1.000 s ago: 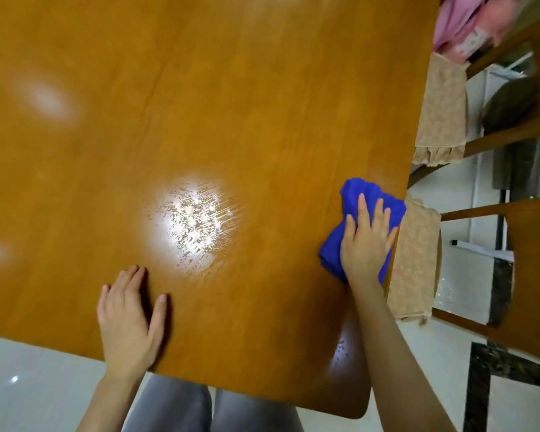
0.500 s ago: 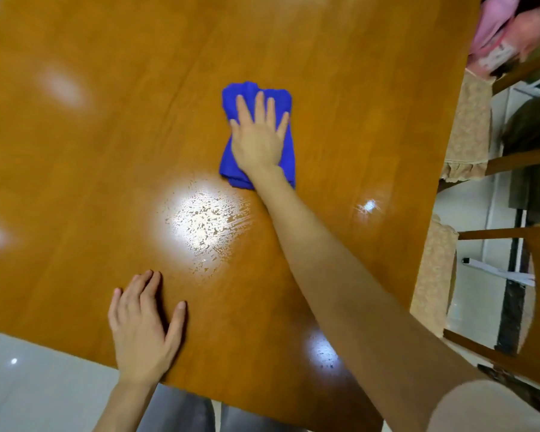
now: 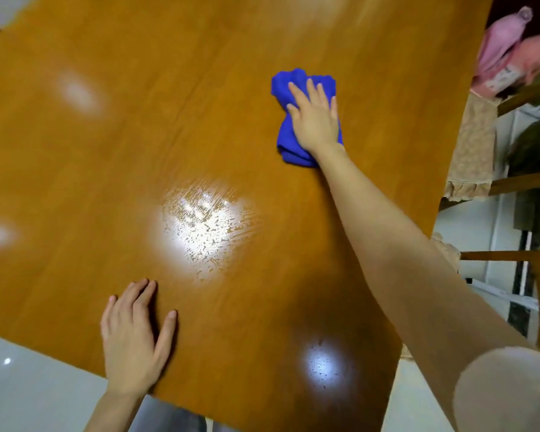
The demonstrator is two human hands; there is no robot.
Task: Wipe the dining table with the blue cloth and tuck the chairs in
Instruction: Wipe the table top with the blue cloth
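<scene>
- Glossy orange-brown wood table (image 3: 200,120), streaked wet patch mid-surface.
- Right hand (image 3: 315,118), fingers spread flat, presses bunched fuzzy blue cloth (image 3: 286,132).
- Left hand (image 3: 131,341) flat near the edge, fingers together, thumb apart.

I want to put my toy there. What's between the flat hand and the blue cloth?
In the head view, only bare table lies between the left hand and the blue cloth, with a shiny, streaky patch of light on it.

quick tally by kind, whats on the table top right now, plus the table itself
hands: 2, left hand flat on the wood, right hand pressing the cloth
blue cloth: 1
table: 1
total: 4
</scene>
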